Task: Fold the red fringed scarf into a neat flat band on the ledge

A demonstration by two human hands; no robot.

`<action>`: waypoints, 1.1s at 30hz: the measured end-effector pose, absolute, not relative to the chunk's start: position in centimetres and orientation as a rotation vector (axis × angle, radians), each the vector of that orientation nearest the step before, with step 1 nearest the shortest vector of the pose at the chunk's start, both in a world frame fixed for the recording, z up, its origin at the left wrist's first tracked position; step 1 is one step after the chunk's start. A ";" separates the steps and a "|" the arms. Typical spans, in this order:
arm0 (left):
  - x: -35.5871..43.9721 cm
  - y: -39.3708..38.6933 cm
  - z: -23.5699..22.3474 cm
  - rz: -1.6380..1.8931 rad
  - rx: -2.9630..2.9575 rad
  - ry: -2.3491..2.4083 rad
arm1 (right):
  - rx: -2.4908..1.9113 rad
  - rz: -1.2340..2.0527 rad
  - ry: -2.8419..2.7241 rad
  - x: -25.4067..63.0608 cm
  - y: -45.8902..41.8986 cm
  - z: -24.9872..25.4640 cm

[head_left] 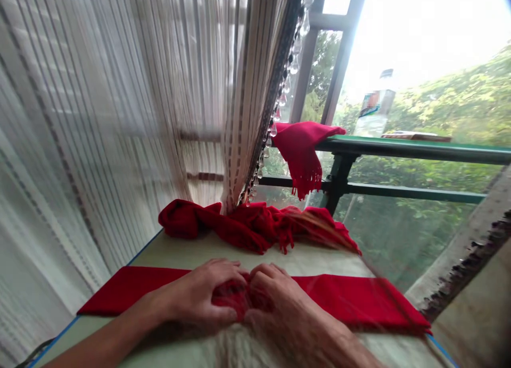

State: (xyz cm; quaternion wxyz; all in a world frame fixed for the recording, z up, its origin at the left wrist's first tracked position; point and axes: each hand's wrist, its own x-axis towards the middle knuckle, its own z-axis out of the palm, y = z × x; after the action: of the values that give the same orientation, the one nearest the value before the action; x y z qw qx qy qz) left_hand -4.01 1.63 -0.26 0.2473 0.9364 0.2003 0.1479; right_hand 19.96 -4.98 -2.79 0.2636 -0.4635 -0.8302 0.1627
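Note:
A red scarf (351, 301), folded into a long flat band, lies across the table from side to side. At its middle my left hand (215, 291) and my right hand (269, 293) meet, both with fingers curled around the cloth. Between them the fabric is bunched up a little. The fingertips of my right hand are partly hidden behind its own back. Some motion blur covers the hands and the near part of the table.
More crumpled red cloth (255, 224) with fringes lies along the table's (319, 256) far edge. Another red fringed scarf (299, 149) hangs over the green railing (419, 149), where a clear bottle (375, 109) stands. A sheer striped curtain (139, 91) with bead trim hangs at left.

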 end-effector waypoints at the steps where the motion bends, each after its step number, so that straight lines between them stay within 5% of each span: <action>1: -4.0 1.6 -0.2 0.408 2.548 0.553 | -1.264 0.446 -2.241 20.0 -5.0 -2.8; 17: -3.7 2.3 -0.8 0.720 2.629 0.714 | -1.262 0.448 -2.220 20.4 -4.5 -3.8; 33: -3.4 2.1 -1.0 0.604 2.581 0.720 | -1.284 0.488 -2.204 20.1 -4.9 -2.8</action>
State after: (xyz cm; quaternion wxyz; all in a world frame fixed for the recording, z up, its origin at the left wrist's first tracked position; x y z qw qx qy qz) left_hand -3.40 2.12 -0.96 0.1963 0.9214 0.2570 0.2155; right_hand 20.05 -4.90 -2.82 0.2688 -0.4762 -0.8175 0.1809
